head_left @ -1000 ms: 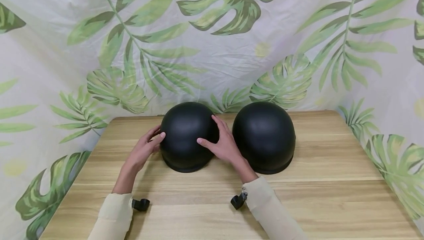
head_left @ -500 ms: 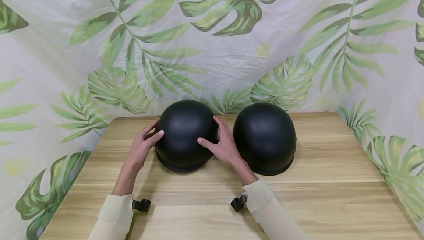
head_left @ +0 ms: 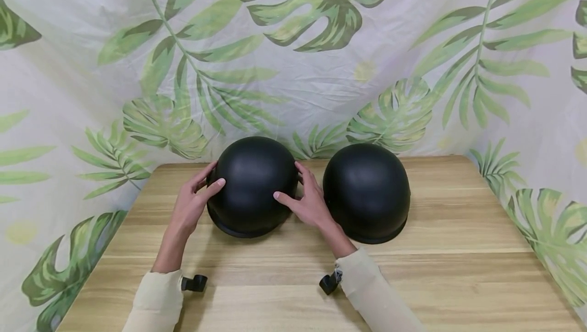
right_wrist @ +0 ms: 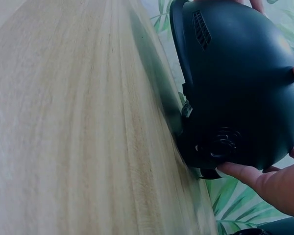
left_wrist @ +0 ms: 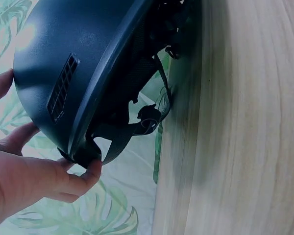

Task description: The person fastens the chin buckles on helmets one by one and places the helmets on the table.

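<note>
A matte black helmet [head_left: 252, 184] is held between both hands over the back of the table, its left side tipped up. My left hand [head_left: 192, 197] grips its left side, thumb on the shell. In the left wrist view, fingertips of that hand [left_wrist: 39, 176] hook the rim, and a black chin strap [left_wrist: 120, 142] hangs below it. The opposite side is gripped by my right hand [head_left: 309, 199], thumb toward the front. From the right wrist, the helmet [right_wrist: 240, 83] shows a slotted vent and a round fitting [right_wrist: 223, 142], its lower end close to the tabletop.
A second black helmet [head_left: 367, 194] sits dome-up just right of the right hand. Behind the wooden table [head_left: 458, 271] hangs a leaf-patterned cloth [head_left: 312, 87], close to its back edge. Small black devices [head_left: 194, 283] project from both cuffs.
The left helmet has shifted left and its left side has risen, tilting it. My left hand has moved left and slightly up with it; the right hand and second helmet have barely moved.
</note>
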{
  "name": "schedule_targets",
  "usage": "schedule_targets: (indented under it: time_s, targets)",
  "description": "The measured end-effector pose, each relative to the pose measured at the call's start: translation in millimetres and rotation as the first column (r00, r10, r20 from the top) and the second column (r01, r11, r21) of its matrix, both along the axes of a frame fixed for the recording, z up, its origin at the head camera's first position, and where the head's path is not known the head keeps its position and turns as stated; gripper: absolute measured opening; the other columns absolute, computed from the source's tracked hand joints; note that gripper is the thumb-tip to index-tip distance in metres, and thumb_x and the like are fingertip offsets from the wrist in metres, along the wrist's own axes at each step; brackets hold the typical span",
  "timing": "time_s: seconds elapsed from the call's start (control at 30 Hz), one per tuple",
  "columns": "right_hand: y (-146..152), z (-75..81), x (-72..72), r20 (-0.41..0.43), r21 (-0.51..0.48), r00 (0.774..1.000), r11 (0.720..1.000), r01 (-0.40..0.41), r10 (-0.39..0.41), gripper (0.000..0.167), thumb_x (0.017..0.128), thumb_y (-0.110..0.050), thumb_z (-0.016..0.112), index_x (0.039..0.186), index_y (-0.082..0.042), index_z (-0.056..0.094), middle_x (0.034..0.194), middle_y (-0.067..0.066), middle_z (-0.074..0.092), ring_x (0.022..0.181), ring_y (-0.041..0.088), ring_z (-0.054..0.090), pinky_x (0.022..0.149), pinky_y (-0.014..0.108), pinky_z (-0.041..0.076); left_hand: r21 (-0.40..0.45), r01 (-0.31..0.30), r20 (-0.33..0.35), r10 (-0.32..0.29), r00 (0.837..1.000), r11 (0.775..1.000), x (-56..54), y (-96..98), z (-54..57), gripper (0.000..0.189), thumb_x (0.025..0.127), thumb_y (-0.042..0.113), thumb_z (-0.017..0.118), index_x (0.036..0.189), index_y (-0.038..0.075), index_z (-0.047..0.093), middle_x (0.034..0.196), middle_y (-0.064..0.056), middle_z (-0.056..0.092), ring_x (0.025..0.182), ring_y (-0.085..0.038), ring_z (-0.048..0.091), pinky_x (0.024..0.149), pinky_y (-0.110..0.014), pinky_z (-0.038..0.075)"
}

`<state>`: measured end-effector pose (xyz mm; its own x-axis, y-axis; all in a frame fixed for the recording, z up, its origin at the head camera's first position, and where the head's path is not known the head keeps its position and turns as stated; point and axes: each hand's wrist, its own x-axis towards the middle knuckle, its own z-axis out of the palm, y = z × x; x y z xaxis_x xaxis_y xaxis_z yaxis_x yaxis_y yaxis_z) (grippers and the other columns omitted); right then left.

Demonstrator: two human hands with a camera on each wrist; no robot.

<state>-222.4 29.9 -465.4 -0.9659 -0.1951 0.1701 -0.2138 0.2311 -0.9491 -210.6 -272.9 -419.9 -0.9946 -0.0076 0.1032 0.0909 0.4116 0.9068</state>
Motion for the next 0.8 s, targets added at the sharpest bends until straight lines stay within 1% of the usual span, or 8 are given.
schedule_targets:
  time_s: [0.1, 0.23, 0.3, 0.37, 0.43, 0.5, 0.6, 0.8]
  targets:
    - [0, 0.5, 0.5, 0.008, -0.007, 1.0, 1.0, -0.003, 0.003, 0.095, 0.093, -0.04, 0.081, 0.171, -0.028, 0.026, 0.176, 0.01, 0.026, 0.16, 0.04, 0.037, 0.111, 0.062, 0.053, 0.007, 0.0, -0.035, 0.0, 0.999, 1.0, -0.4, 0.5, 0.0, 0.063, 0.105, 0.037, 0.068, 0.164, 0.031, 0.047, 0.169, -0.006, 0.043, 0.148, -0.026, 0.042, 0.118, -0.049, 0.039]
    - [0, -0.3, -0.9, 0.018, -0.03, 1.0, 0.999, -0.013, 0.013, 0.095, 0.094, -0.037, 0.081, 0.17, -0.024, 0.027, 0.176, 0.01, 0.027, 0.159, 0.039, 0.038, 0.113, 0.062, 0.052, 0.017, -0.002, -0.105, 0.004, 0.995, 1.0, -0.9, 1.9, 1.4, 0.06, 0.105, 0.031, 0.069, 0.162, 0.026, 0.051, 0.164, -0.007, 0.047, 0.137, -0.015, 0.042, 0.108, -0.028, 0.041]
    - [-1, -1.1, -2.0, 0.023, -0.046, 0.999, 0.999, -0.025, 0.026, 0.094, 0.094, -0.035, 0.081, 0.17, -0.021, 0.026, 0.176, 0.011, 0.028, 0.159, 0.039, 0.038, 0.116, 0.062, 0.049, 0.013, -0.011, -0.135, 0.012, 0.991, 1.0, 0.1, 2.6, 3.3, 0.059, 0.104, 0.029, 0.07, 0.16, 0.024, 0.053, 0.163, -0.007, 0.048, 0.137, -0.014, 0.042, 0.103, -0.021, 0.04]
    - [-1, -1.5, -2.9, 0.021, -0.066, 0.999, 0.997, -0.044, 0.045, 0.093, 0.095, -0.032, 0.08, 0.169, -0.018, 0.026, 0.175, 0.012, 0.029, 0.159, 0.039, 0.037, 0.12, 0.061, 0.046, 0.005, -0.019, -0.159, 0.019, 0.987, 1.0, 1.3, 2.6, 5.9, 0.059, 0.103, 0.027, 0.071, 0.159, 0.022, 0.055, 0.163, -0.008, 0.047, 0.142, -0.017, 0.043, 0.103, -0.02, 0.041]
    - [-1, -1.8, -3.4, 0.021, -0.08, 0.998, 0.995, -0.063, 0.065, 0.091, 0.095, -0.029, 0.08, 0.168, -0.016, 0.026, 0.174, 0.013, 0.031, 0.159, 0.039, 0.037, 0.123, 0.061, 0.042, -0.004, -0.026, -0.177, 0.025, 0.984, 1.0, 2.4, 2.8, 8.8, 0.058, 0.102, 0.025, 0.073, 0.158, 0.022, 0.057, 0.164, -0.009, 0.047, 0.148, -0.021, 0.042, 0.11, -0.029, 0.043]
    - [-1, -1.2, -3.2, 0.015, -0.093, 0.997, 0.993, -0.077, 0.079, 0.089, 0.095, -0.027, 0.08, 0.167, -0.015, 0.028, 0.173, 0.014, 0.032, 0.159, 0.039, 0.037, 0.125, 0.061, 0.039, -0.015, -0.028, -0.189, 0.024, 0.982, 1.0, 3.2, 2.8, 11.4, 0.059, 0.101, 0.024, 0.074, 0.158, 0.02, 0.057, 0.165, -0.011, 0.045, 0.153, -0.027, 0.039, 0.117, -0.043, 0.042]
    - [-1, -0.1, -2.2, 0.019, -0.104, 0.996, 0.991, -0.079, 0.082, 0.087, 0.095, -0.027, 0.079, 0.166, -0.016, 0.029, 0.172, 0.014, 0.032, 0.159, 0.04, 0.037, 0.123, 0.061, 0.042, -0.009, -0.022, -0.194, 0.02, 0.981, 1.0, 4.7, 3.7, 14.1, 0.059, 0.1, 0.024, 0.074, 0.157, 0.02, 0.058, 0.166, -0.012, 0.043, 0.153, -0.029, 0.038, 0.12, -0.061, 0.036]
    - [-1, 2.4, -0.6, 0.004, -0.118, 0.999, 0.992, -0.05, 0.051, 0.089, 0.093, -0.024, 0.082, 0.167, -0.018, 0.033, 0.172, 0.012, 0.03, 0.159, 0.04, 0.036, 0.121, 0.058, 0.046, -0.01, -0.017, -0.18, 0.015, 0.984, 1.0, 5.5, 5.6, 15.5, 0.059, 0.101, 0.025, 0.074, 0.157, 0.02, 0.058, 0.165, -0.01, 0.043, 0.152, -0.025, 0.039, 0.12, -0.061, 0.038]
